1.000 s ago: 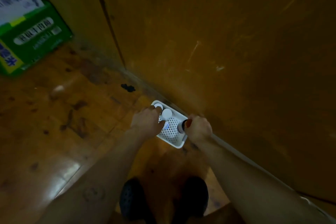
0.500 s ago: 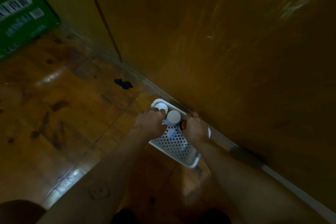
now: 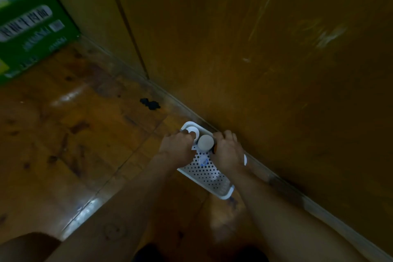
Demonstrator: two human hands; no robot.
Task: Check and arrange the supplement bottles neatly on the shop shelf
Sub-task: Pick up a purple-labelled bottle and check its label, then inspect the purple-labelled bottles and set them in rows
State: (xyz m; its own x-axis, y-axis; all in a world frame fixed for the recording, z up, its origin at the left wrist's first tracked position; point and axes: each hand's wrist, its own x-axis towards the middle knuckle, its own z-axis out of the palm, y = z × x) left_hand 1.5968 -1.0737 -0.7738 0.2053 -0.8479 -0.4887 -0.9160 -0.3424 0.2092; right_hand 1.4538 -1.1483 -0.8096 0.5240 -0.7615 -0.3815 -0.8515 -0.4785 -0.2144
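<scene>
White perforated basket (image 3: 212, 178) down on the wooden floor (image 3: 85, 134), pressed along the foot of a tall wooden panel (image 3: 255, 49). Inside the basket's far end, 2 standing upright, seen from above as round white caps: far bottle (image 3: 193, 131) in the far corner, near bottle (image 3: 205, 142) just beside it toward the basket's middle. On the basket's holed bottom, just this side of the near bottle, a small blue-and-white round thing (image 3: 203, 160), too blurred to name.

Left hand (image 3: 176, 148) over the basket's left rim, fingers curled down beside the far bottle; right hand (image 3: 228, 151) over the basket's right rim, curled likewise, a brown sliver (image 3: 214, 150) peeping at its inner edge. Hold on rim or on bottle: cannot tell for either hand.

Probably plastic: light, stiff, smooth-sided, a little slippery, prone to tip if nudged at the cap. Best taken round the body just under the cap, thumb opposite fingers, then lifted straight up clear of the neighbour. For carrying the whole basket, grip both long rims evenly and keep level, or risk toppling the upright 2.

Well left of the basket, a green carton (image 3: 32, 27).
</scene>
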